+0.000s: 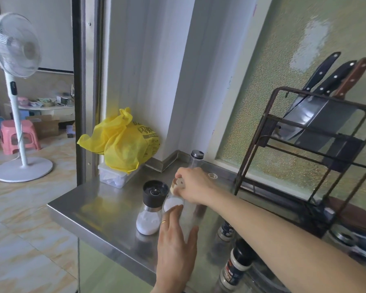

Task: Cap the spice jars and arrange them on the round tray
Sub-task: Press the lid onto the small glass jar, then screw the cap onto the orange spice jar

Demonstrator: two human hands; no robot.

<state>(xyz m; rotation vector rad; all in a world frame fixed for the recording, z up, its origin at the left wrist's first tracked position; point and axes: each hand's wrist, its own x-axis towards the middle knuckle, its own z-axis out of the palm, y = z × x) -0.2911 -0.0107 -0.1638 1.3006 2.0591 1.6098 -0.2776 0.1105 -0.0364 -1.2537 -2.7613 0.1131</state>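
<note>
Head view: on the steel counter point(89, 210), the left hand point(175, 235) wraps its fingers around a clear jar point(186, 216) holding white powder, keeping it upright just right of a black-topped grinder jar point(150, 208). The right hand point(193, 185) reaches across from the right and pinches a pale cap point(177, 183) directly over the jar's mouth, fingers closed on it. Behind the hands stands a tall clear bottle point(195, 158) with a metal lid. More capped jars point(238, 263) stand under the right forearm.
</note>
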